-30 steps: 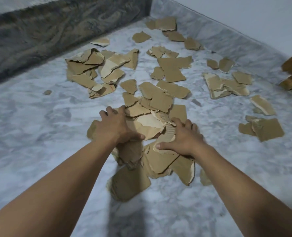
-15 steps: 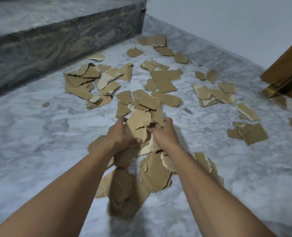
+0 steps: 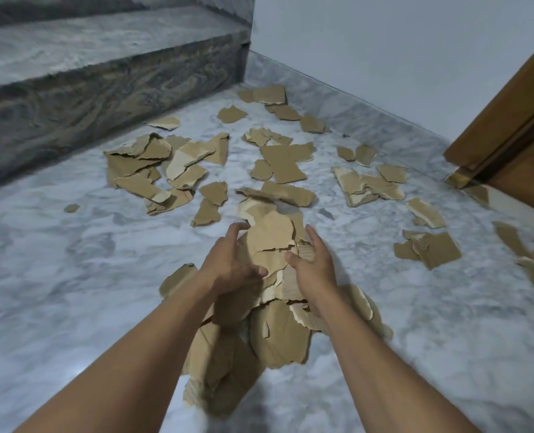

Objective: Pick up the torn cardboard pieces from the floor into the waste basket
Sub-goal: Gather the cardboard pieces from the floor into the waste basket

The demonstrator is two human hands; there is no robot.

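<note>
Likely light, stiff and slippery together, the stack of torn brown cardboard pieces (image 3: 272,242) is clasped by left hand (image 3: 231,267) at nine o'clock, right hand (image 3: 315,267) at three; squeeze its sides inward.

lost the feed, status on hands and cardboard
Left hand and right hand grip a cardboard stack between them. Many scraps on floor. Basket not in view.

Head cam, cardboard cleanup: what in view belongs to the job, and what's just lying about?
Job:
- left hand
- right hand
- cardboard bundle, held between both hands
- loose cardboard pieces scattered over the floor
- no waste basket in view

Just there:
- marble step
- white wall
- wooden door
</note>
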